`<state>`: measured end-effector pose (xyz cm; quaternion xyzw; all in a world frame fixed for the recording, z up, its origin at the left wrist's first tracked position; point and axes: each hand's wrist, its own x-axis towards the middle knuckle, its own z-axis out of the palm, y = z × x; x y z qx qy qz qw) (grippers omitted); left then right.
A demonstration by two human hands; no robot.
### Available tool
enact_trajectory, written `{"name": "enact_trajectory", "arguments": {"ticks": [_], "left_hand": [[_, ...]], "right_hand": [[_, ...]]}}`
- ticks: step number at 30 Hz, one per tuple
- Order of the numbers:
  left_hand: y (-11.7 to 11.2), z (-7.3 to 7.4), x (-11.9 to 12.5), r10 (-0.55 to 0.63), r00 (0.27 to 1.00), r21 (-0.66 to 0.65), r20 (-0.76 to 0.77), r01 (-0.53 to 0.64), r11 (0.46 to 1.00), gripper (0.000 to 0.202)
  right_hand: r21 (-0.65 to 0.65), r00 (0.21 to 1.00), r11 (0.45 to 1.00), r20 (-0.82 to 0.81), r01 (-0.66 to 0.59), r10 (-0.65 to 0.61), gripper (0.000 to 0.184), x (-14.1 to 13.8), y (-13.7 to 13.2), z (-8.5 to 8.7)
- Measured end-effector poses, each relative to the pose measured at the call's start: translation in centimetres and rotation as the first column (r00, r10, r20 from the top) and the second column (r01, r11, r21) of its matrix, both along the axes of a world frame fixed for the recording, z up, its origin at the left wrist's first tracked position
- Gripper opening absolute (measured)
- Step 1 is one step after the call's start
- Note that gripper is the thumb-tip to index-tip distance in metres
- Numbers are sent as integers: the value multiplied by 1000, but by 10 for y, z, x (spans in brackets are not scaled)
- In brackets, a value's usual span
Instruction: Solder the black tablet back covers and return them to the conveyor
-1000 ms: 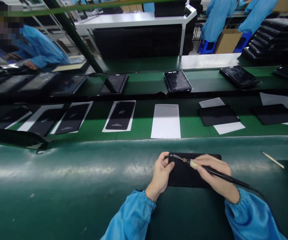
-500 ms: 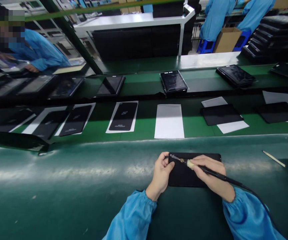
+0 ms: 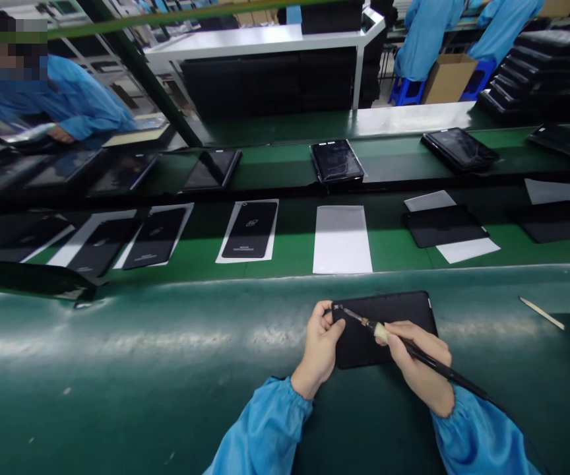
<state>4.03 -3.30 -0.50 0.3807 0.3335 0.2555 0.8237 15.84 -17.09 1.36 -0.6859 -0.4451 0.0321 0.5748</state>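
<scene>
Over the green table (image 3: 117,369), the left hand (image 3: 320,349) clasps a black device panel (image 3: 384,313) while the right hand's (image 3: 419,363) fingers pinch a corded soldering iron (image 3: 446,369), its tip at the panel's corner.

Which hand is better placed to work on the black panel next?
Probably the right hand: it holds the soldering iron, tip at the corner of the black panel, while the left hand steadies its edge.

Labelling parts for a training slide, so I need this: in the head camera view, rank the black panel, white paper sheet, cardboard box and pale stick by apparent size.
1. Black panel, though it is nearest the camera
2. White paper sheet
3. Cardboard box, farthest away, so its true size is unsure
4. Pale stick
</scene>
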Motion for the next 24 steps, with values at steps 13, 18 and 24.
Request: {"name": "enact_trajectory", "arguments": {"ticks": [13,18,24], "left_hand": [[0,-1,-1,2,1000,16,-5,-2,1000,33],[0,-2,0,4,1000,29,7,-4,1000,31],[1,-2,0,16,1000,39,-1,-16,999,32]], "right_hand": [[14,998,1000,62,1,-1,19,-10,4,4],[34,990,999,135,34,-39,22,-21,2,-5],[67,968,996,237,64,-78,21,-33,2,-10]]}}
